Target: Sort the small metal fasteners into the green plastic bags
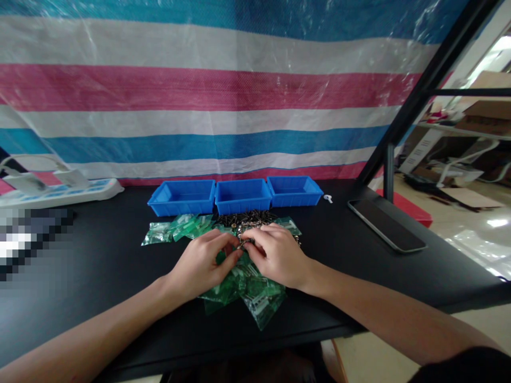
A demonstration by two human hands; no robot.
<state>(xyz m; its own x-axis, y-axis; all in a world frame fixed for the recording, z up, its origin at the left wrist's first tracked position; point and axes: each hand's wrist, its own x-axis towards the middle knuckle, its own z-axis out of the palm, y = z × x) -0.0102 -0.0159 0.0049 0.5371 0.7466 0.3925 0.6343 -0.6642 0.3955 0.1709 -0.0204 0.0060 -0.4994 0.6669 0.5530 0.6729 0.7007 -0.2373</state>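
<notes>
My left hand [207,258] and my right hand [277,252] meet at the middle of the black table, fingertips pinched close together. Between them shows a small shiny metal part [241,244], too small to identify. Beneath and in front of both hands lies a heap of green translucent plastic bags [261,295], some with small metal pieces inside. Just beyond the fingers spreads a pile of dark screws [255,217], with lighter metal pieces partly hidden by my right hand. More green bags [179,229] lie to the left of that pile.
Three blue bins, left [181,197], middle [243,196] and right [294,190], stand in a row behind the pile. A small white item [328,198] lies beside them. A phone [385,226] rests at right, a power strip [96,191] at back left. Striped sheeting [223,90] hangs behind.
</notes>
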